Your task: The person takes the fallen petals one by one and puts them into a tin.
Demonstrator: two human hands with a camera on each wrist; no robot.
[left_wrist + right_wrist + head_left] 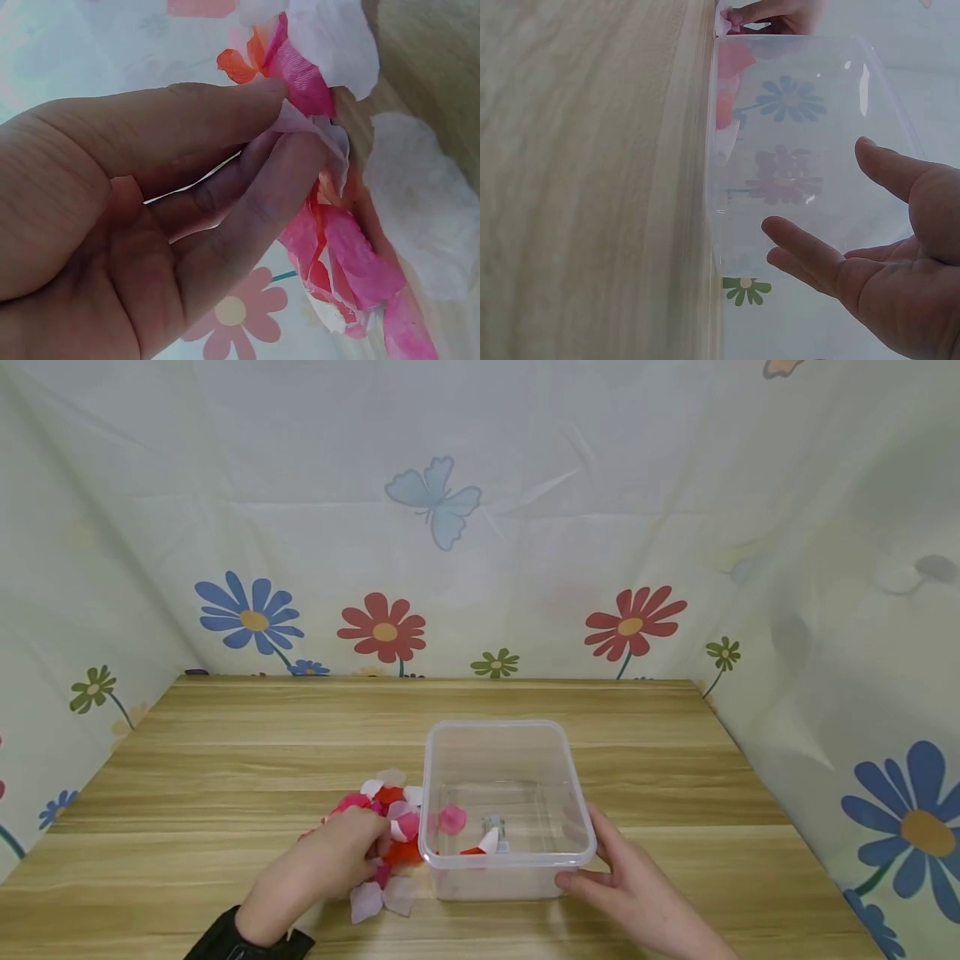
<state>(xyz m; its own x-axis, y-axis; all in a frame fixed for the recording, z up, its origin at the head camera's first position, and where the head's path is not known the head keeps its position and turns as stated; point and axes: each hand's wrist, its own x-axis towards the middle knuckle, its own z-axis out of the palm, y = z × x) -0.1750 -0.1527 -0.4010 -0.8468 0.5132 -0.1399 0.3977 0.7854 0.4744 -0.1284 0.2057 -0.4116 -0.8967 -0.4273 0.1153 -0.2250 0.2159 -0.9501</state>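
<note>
My left hand [330, 856] is over a pile of petals [403, 853] in red, pink and white, just left of a clear plastic box [510, 862]. Between its thumb and forefinger it pinches a pale petal [298, 120], best seen in the left wrist view. The open-topped box holds a pink petal [452, 819] and a white petal [490, 841] with red beside it. My right hand [637, 885] rests against the box's near right corner, thumb at the front and extended fingers along the right side.
Loose pale petals [367, 902] lie at the near end of the pile. The wooden table [300, 718] is enclosed by a flower-printed curtain [510, 568] behind and at both sides. A small printed label [493, 827] shows at the box bottom.
</note>
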